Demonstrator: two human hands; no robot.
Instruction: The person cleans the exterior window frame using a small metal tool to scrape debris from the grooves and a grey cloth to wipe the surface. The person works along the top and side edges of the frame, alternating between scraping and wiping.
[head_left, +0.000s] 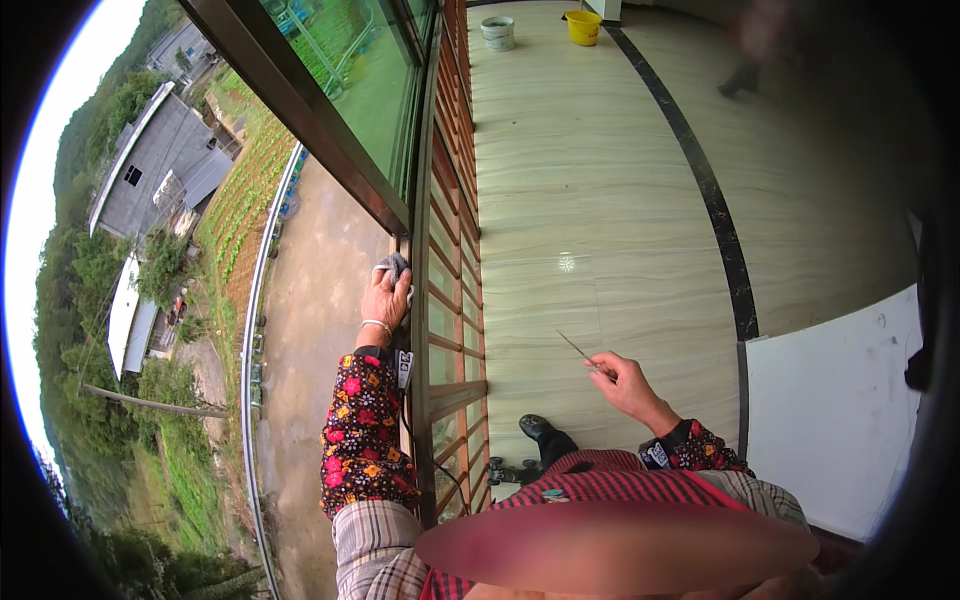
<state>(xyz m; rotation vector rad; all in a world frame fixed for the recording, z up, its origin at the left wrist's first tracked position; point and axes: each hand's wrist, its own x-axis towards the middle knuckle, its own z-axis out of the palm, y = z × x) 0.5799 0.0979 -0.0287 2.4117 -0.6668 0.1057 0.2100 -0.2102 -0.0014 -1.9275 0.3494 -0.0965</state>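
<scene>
My left hand (386, 301) is closed on a grey cloth (393, 264) and presses it against the lower track of a metal-framed sliding window (417, 300), beside the bottom of the upright frame member. Over the tiled floor, my right hand (621, 381) pinches a thin, pointed stick-like tool (574, 345) between thumb and fingers; its exact kind cannot be told. The tool points up and to the left, away from the window. Green-tinted glass (382, 112) fills the sash above my left hand.
Reddish-brown railings (454, 300) run below the window on the room side. A white bucket (498, 34) and a yellow bucket (583, 28) stand on the floor ahead. A blurred person (757, 45) is at the far right. A white panel (832, 412) stands on my right.
</scene>
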